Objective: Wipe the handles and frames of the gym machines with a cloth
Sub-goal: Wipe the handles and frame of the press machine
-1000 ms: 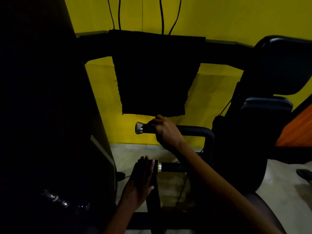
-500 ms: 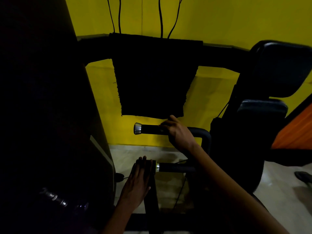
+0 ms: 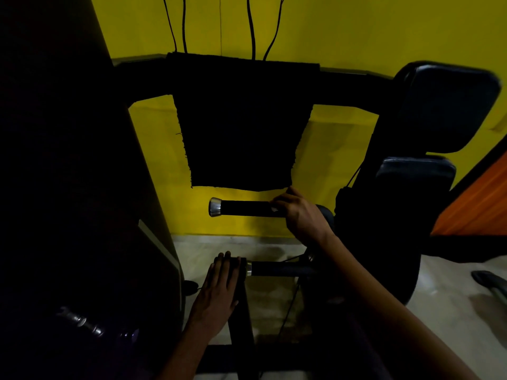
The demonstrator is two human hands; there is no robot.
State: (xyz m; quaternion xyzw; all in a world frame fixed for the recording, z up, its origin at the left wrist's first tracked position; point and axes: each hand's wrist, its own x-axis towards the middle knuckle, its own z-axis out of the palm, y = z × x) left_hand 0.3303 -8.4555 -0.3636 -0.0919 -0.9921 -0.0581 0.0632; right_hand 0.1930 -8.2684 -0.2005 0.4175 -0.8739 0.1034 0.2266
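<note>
While the right hand [image 3: 301,215] grips the upper black chrome-capped handle [image 3: 244,207] and the flat left hand [image 3: 219,292] rests on the lower one, the dark cloth [image 3: 241,124] hangs unused on the frame bar, so wiping seems unfinished.

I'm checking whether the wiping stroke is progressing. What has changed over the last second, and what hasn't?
The right hand has slid rightward along the upper handle, from near its chrome cap toward the bend, baring more of the black grip; it stays curled round the bar. The left hand still rests flat on the lower handle end. The dark cloth still hangs over the frame bar.
</note>
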